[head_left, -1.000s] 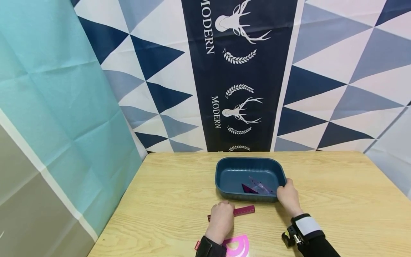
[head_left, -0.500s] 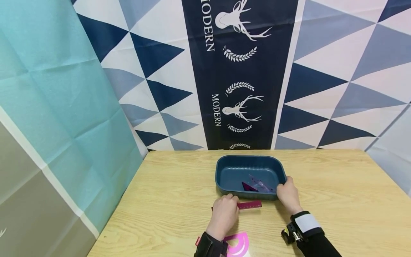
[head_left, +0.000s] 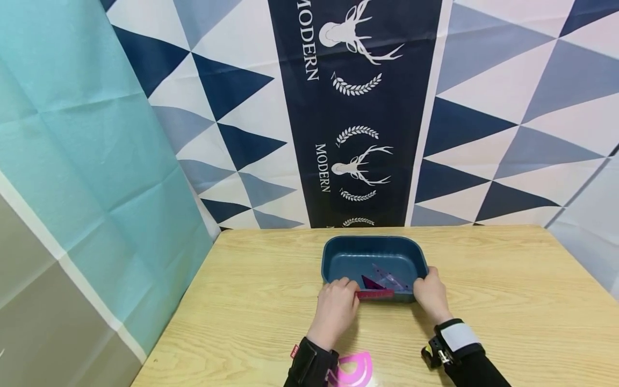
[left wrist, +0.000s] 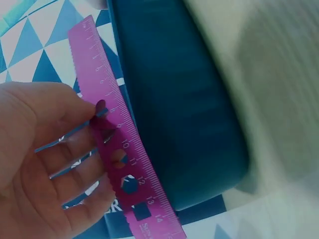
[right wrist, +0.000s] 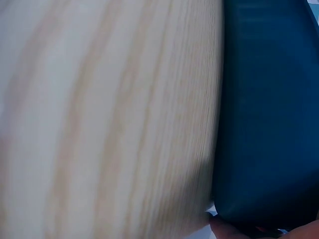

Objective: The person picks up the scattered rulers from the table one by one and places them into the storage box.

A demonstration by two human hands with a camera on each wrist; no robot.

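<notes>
Your left hand [head_left: 337,309], lower centre of the head view, pinches a magenta straight ruler [head_left: 375,294] along the lower side of a dark-teal, rounded rectangular bin [head_left: 345,262]. Your right hand [head_left: 432,294] grips the bin's lower-right corner. Pink semicircular protractor [head_left: 366,370], bottom centre.

The left-wrist view's bottom edge cuts off the pink ruler [left wrist: 122,135].

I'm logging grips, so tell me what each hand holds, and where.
Left hand: the pink ruler, by one long edge near the middle. Right hand: the blue box, at its near-right corner.
</notes>
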